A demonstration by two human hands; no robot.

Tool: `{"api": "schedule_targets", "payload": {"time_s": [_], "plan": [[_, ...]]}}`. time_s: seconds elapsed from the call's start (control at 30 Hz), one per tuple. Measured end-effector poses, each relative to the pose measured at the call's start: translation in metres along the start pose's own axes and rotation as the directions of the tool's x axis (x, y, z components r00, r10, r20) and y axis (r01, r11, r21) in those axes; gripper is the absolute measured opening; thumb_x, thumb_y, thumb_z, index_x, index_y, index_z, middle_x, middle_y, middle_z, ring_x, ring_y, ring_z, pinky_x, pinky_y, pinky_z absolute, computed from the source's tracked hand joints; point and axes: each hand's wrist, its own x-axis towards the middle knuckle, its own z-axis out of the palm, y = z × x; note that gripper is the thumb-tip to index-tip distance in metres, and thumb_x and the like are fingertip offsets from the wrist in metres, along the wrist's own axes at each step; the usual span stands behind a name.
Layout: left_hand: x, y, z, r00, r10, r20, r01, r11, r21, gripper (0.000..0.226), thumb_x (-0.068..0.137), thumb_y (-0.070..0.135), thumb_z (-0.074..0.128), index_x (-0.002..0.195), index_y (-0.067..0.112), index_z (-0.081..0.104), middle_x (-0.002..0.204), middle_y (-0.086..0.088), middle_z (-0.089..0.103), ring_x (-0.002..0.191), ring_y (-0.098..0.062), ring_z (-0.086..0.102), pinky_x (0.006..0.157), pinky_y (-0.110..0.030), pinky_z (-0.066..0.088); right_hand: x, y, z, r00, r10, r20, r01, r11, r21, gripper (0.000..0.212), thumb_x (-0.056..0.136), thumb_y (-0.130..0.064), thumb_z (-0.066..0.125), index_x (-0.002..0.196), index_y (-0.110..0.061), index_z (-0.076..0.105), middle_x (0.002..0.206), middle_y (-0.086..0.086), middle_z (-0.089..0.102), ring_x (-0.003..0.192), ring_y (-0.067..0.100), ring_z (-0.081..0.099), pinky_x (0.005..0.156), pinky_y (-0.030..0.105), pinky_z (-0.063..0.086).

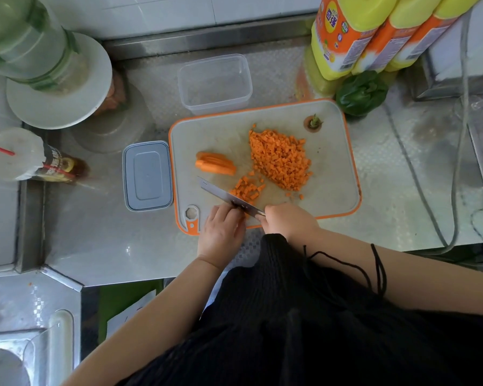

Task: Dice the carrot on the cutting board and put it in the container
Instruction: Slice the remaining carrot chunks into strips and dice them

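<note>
head | step: dicing, mid-chop | right hand (286,221) grips knife (229,198) | left hand (221,232) curled on carrot strips under blade | diced carrot (280,160) beyond right hand, carrot sticks (215,162) beyond left | next: finish chopping, scoop to empty container (214,82) far past board (332,162)

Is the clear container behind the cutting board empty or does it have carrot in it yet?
Empty. The clear container shows only bare plastic inside; no carrot.

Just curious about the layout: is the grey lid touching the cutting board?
Touching, or nearly: in the head view the grey lid lies flush along the left rim of the cutting board, with no gap visible between them.
</note>
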Motion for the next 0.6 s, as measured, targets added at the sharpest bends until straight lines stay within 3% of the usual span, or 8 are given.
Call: {"api": "schedule_targets", "payload": {"time_s": [0.2, 0.3, 0.47, 0.6], "plan": [[0.002, -0.004, 0.003, 0.999, -0.032, 0.000, 0.032, 0.998, -0.044, 0.009, 0.083, 0.007, 0.073, 0.089, 0.003, 0.067, 0.091, -0.009, 0.061, 0.085, -0.026, 0.054, 0.069, -0.037, 0.048, 0.008, -0.010, 0.004, 0.999, 0.041, 0.030, -0.039, 0.997, -0.060, 0.016, 0.095, -0.010, 0.045, 0.094, -0.005, 0.059, 0.068, 0.003, 0.047, 0.070, 0.026, 0.053, 0.059, 0.030, 0.038], [0.001, -0.005, 0.004, 0.999, -0.037, -0.005, 0.036, 0.997, -0.066, 0.011, 0.086, 0.013, 0.068, 0.091, 0.003, 0.067, 0.093, -0.009, 0.062, 0.086, -0.027, 0.055, 0.071, -0.035, 0.047, 0.010, -0.016, 0.009, 0.995, 0.097, 0.005, -0.096, 0.991, -0.091, 0.014, 0.092, -0.008, 0.047, 0.096, -0.007, 0.060, 0.070, 0.002, 0.047, 0.070, 0.024, 0.053, 0.062, 0.031, 0.041], [0.003, -0.006, 0.003, 1.000, 0.010, -0.019, -0.011, 0.999, -0.046, 0.005, 0.085, 0.008, 0.069, 0.087, 0.004, 0.067, 0.091, -0.010, 0.063, 0.083, -0.030, 0.056, 0.068, -0.041, 0.049, 0.020, -0.011, 0.001, 0.997, 0.072, -0.019, -0.069, 0.990, 0.124, 0.035, 0.101, -0.040, 0.039, 0.086, -0.011, 0.050, 0.071, 0.003, 0.052, 0.066, 0.023, 0.053, 0.054, 0.031, 0.039], [0.000, -0.006, -0.002, 1.000, 0.016, -0.020, -0.017, 0.999, -0.037, 0.014, 0.089, 0.016, 0.059, 0.090, 0.005, 0.068, 0.095, -0.009, 0.065, 0.087, -0.030, 0.059, 0.073, -0.039, 0.051, 0.017, -0.005, -0.001, 0.997, 0.067, -0.043, -0.059, 0.984, 0.167, 0.041, 0.101, -0.042, 0.037, 0.082, -0.009, 0.052, 0.066, 0.003, 0.051, 0.057, 0.020, 0.049, 0.047, 0.030, 0.034]]}}
